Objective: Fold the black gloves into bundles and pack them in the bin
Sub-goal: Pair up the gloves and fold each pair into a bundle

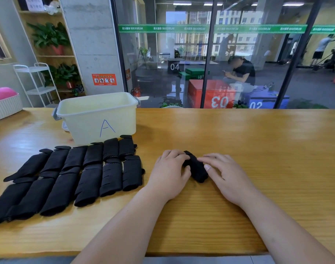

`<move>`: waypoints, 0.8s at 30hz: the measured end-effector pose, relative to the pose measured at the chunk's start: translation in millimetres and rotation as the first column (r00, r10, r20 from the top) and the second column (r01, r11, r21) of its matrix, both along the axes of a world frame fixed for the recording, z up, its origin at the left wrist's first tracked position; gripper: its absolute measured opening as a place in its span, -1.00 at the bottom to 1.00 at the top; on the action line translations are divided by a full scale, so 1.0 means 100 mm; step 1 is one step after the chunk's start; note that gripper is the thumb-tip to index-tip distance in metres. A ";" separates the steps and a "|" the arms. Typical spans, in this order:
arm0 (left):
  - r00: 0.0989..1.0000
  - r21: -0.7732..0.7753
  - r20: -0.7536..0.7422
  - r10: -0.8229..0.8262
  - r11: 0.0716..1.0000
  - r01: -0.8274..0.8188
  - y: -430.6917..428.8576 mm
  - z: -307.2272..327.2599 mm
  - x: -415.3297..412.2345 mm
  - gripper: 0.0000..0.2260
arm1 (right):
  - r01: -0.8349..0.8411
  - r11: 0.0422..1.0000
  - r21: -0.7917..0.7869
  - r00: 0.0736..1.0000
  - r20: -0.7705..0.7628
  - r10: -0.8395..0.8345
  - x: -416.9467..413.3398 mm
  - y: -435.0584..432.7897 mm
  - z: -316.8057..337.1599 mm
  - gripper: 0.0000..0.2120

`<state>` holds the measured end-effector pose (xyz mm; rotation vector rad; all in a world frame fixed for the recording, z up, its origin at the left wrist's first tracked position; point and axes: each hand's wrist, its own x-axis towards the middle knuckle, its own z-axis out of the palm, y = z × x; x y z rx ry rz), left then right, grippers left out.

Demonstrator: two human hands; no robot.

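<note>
**Ana:** Wooden table [258,149] is filling the lower frame, with a glass wall [239,54] running behind it. Where are the gloves lying?

**Ben:** Flat black gloves [67,174] are lying in two rows at centre left, just below the pale bin [86,126] marked "A".

**Ana:** And the hands?

**Ben:** Both are meeting at frame centre over a rolled glove bundle [198,171]. The left hand [170,172] is curling its fingers round the bundle's far end. The right hand [225,174] is resting nearly straight fingers on the other side, thumb touching it. The bundle is lying on the table, outside the bin.
</note>
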<state>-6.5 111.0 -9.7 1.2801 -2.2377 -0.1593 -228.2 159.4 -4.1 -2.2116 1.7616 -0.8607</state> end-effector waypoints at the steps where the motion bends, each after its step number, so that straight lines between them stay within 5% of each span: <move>1: 1.000 -0.001 0.000 -0.001 1.000 0.001 0.00 0.00 0.00 -0.63 | -0.012 1.000 0.014 0.999 -0.030 0.013 0.01 0.00 -0.01 -0.65; 15: 0.995 -0.066 0.090 0.038 0.997 -0.032 0.16 0.19 0.02 -0.61 | -0.033 0.995 0.090 0.988 -0.145 0.046 0.21 -0.11 -0.03 -0.56; 24: 0.970 -0.120 0.160 0.182 0.979 -0.164 0.26 0.20 0.74 -0.56 | 0.017 0.998 0.059 0.976 -0.219 -0.004 0.69 -0.27 -0.13 -0.54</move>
